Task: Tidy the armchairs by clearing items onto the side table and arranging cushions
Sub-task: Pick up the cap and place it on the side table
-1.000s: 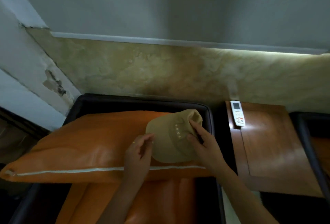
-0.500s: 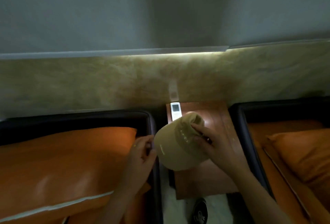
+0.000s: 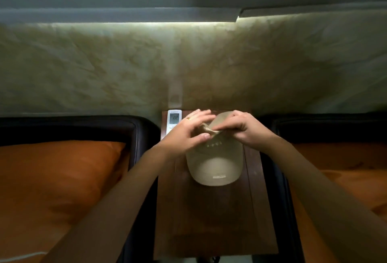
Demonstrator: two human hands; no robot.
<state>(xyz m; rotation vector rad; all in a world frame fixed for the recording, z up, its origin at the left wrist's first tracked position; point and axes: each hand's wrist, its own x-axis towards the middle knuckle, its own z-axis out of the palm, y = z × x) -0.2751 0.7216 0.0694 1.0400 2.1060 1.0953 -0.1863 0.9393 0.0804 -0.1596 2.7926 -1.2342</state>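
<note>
Brown wooden side table [image 3: 209, 220] at centre frame, wedged between two dark-framed armchairs: left armchair [image 3: 138, 135], right armchair [image 3: 280, 179]. Orange cushion [image 3: 52, 179] fills the left seat; a second orange cushion [image 3: 339, 179] lies in the right one. White remote [image 3: 174, 119] sits at the table's upper left corner, against the marbled wall panel [image 3: 188, 63], display reading 22; its lower end is hidden behind the left wrist.

Beige cap [image 3: 215, 164] rests on the table's upper half, brim pointing toward the bottom of the frame, just right of the remote.

Both forearms reach in from the bottom corners and meet over the crown. Left hand [image 3: 188, 132]: thumb and fingers pinch a raised fold of cap fabric, fingers fairly long, a ring on one. Right hand [image 3: 245, 130]: fingers curled tight, pinching the same fold from the other side.

Cap cloth soft, creased at the crown, brim smooth and rounded. Table glossy, with straight inlay lines. Cushions sheeny.
</note>
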